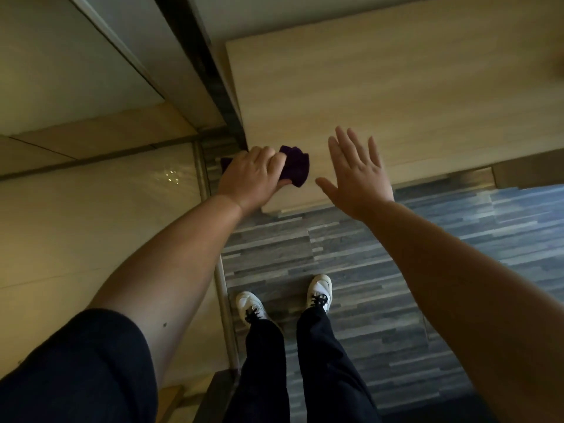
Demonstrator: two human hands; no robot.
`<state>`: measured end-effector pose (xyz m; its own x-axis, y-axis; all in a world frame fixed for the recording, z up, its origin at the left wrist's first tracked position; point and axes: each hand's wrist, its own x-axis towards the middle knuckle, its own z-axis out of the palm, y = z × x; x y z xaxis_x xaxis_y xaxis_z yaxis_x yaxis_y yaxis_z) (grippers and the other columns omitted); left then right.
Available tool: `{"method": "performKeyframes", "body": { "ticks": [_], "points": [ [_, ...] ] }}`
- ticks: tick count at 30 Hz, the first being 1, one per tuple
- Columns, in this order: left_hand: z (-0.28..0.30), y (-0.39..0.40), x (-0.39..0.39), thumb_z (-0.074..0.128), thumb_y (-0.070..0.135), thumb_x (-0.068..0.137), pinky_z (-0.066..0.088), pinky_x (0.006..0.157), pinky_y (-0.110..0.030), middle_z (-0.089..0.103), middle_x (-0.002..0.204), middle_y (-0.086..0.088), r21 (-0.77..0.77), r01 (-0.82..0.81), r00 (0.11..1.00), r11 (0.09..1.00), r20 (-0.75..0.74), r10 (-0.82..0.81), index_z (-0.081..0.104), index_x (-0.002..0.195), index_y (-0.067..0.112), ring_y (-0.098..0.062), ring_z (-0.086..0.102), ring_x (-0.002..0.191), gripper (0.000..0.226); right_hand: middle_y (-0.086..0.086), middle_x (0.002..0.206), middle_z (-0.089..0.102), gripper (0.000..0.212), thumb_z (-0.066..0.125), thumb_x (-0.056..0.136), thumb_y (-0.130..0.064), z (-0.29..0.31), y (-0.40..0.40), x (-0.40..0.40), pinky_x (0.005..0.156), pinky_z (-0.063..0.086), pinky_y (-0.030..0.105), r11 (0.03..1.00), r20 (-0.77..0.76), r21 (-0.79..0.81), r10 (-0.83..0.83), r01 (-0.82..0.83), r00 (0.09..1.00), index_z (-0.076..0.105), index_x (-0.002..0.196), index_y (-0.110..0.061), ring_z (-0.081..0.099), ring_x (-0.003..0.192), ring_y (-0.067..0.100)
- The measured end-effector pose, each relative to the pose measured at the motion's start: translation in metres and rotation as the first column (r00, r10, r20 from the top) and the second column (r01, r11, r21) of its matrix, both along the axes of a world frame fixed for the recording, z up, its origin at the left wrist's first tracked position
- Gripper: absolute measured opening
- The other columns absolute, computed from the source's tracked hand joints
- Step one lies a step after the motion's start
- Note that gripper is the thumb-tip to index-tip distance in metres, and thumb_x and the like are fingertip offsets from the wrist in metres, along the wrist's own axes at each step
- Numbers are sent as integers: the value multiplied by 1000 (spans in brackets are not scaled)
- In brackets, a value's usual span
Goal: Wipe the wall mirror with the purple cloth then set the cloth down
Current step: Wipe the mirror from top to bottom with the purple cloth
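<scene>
Head view, looking down. My left hand [253,175] grasps the bunched purple cloth [294,166], fingers curled over it, at the near-left corner of a light wooden surface [396,87]. The cloth appears to touch the wood; I cannot tell whether its weight rests there yet. My right hand [357,175] hovers just beside it, 5 digits spread and released, holding nothing. The mirror [76,178] seems to be the reflective panel at left. I judge the set-down step is in hand; the next move calls for uncurling the left fingers and lifting clear.
</scene>
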<state>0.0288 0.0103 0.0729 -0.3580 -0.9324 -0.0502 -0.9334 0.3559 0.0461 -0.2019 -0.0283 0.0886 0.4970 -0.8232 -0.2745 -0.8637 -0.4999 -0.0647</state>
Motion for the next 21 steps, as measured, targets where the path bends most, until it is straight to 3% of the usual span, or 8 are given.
{"method": "performKeyframes", "body": {
  "ticks": [4, 11, 15, 21],
  "points": [
    [85, -9, 27, 39, 46, 94, 51, 65, -40, 60, 98, -20, -184, -42, 998, 982, -61, 31, 47, 115, 3, -36, 59, 81, 49, 10, 167, -4, 82, 25, 100, -62, 78, -17, 30, 123, -6, 49, 992, 49, -123, 23, -16, 999, 4, 158, -9, -6, 153, 25],
    [284, -18, 81, 54, 42, 93, 48, 65, -41, 60, 99, -19, -495, -94, 994, 864, 5, 111, 45, 117, 4, -36, 58, 81, 46, 8, 166, -6, 78, 23, 101, -60, 257, -39, 81, 123, -7, 48, 921, 170, -384, 142, -67, 975, 2, 158, -11, -13, 152, 23],
    [402, -11, 114, 51, 44, 93, 50, 64, -43, 59, 99, -19, -623, -138, 977, 770, 39, 208, 43, 116, 5, -36, 57, 80, 47, 4, 160, -20, 75, 18, 101, -60, 361, -47, 111, 121, -13, 46, 833, 215, -551, 207, -56, 955, -9, 154, -14, -20, 149, 22],
    [540, 23, 148, 44, 45, 95, 46, 58, -39, 59, 93, -18, -826, -104, 954, 554, 74, 290, 45, 112, 4, -34, 56, 72, 45, 8, 166, -3, 73, 24, 104, -55, 494, -43, 145, 123, -8, 45, 646, 304, -763, 349, 8, 886, 7, 157, -8, -14, 151, 21]
  ]
}}
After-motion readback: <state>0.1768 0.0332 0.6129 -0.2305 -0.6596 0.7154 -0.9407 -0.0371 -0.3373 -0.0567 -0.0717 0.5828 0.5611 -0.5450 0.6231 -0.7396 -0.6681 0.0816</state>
